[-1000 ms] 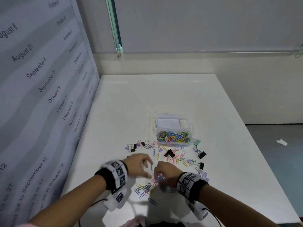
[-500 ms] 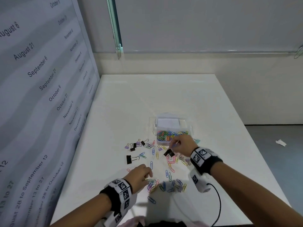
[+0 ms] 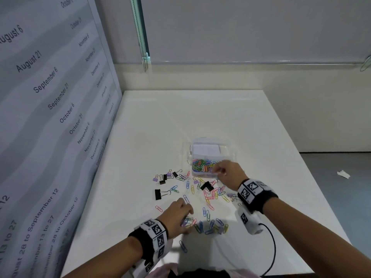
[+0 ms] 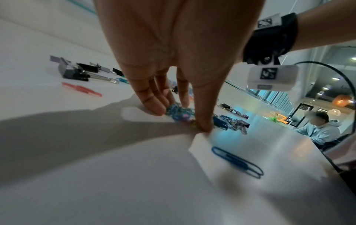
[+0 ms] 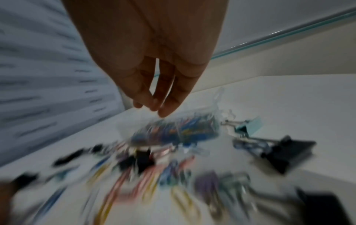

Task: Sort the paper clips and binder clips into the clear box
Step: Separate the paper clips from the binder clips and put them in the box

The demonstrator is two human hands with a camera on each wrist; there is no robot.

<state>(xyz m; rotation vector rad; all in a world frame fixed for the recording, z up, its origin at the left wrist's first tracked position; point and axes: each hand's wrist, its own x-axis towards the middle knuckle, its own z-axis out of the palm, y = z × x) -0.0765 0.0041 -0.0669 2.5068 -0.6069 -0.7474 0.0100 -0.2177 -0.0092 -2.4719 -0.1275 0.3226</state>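
White tabletop (image 3: 200, 117), walled on its left by a banner of printed dates (image 3: 40, 97): my right hand (image 3: 228, 173), which a second ago was down with the left over the near pile, now hangs above the front compartment of the clear box (image 3: 230, 155). In the right wrist view its fingers (image 5: 169, 106) point down, loosely extended, with nothing visible between them, so I judge that the load has just dropped onto the coloured paper clips already in the box (image 3: 202, 166); that picture is blurred, so I say this with some caution.

My left hand (image 3: 176, 215) has stayed on the near pile. Its fingertips (image 4: 154, 106) and thumb press down around a small cluster of paper clips (image 4: 179, 113), gathering them on the table; they are pinched but not yet lifted.

Around the hands much remains: loose paper clips (image 3: 210, 195) between pile and box, a large black binder clip (image 3: 158, 194) to the left, smaller purple and black binder clips (image 3: 164, 177) beyond it, another black one (image 3: 206, 186) just before the box. The box's far compartment looks bare of clips. By my reckoning the paper clips are well under way, the binder clips not begun.
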